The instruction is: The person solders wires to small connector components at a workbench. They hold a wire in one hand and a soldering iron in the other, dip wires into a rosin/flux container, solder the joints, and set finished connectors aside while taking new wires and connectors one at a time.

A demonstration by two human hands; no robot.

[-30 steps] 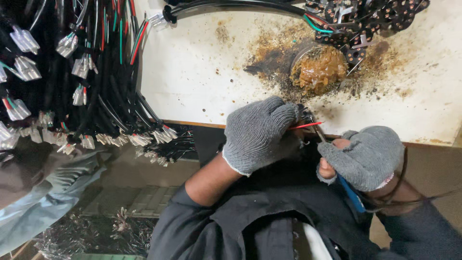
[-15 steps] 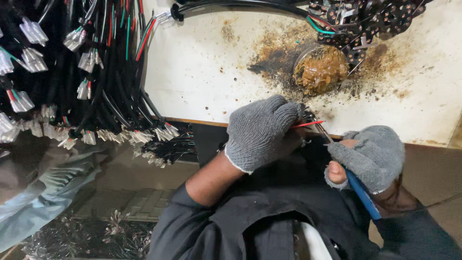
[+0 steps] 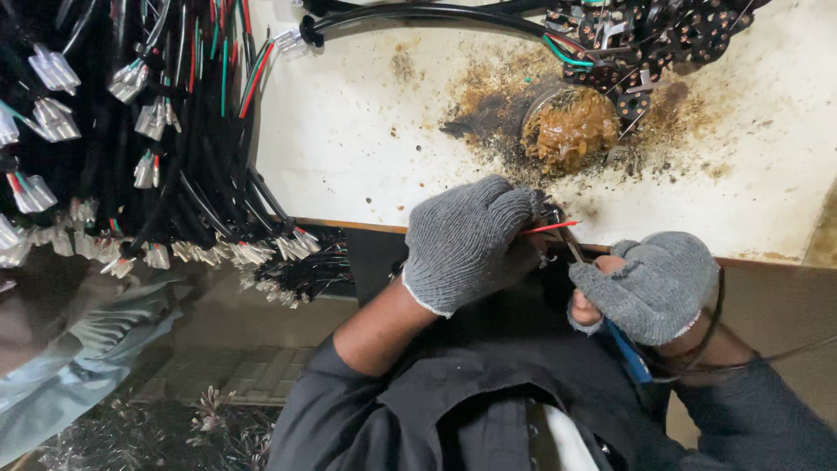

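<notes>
My left hand, in a grey knit glove, is closed around a small bundle of wires at the table's front edge; a thin red wire sticks out to the right from its fingers. My right hand, also gloved, grips a slim tool with a blue handle. The tool's metal tip points up towards the red wire's end and lies just below it. Both hands are over my dark-clothed lap, close together.
A stained white table lies ahead, with a small round pot of brown paste amid dark residue. Black connector parts sit at the top right. Many black cable harnesses with clear plugs hang at the left.
My right hand has shifted slightly down and right with the blue-handled tool. My left hand keeps its hold on the wires, with the red wire still sticking out.
</notes>
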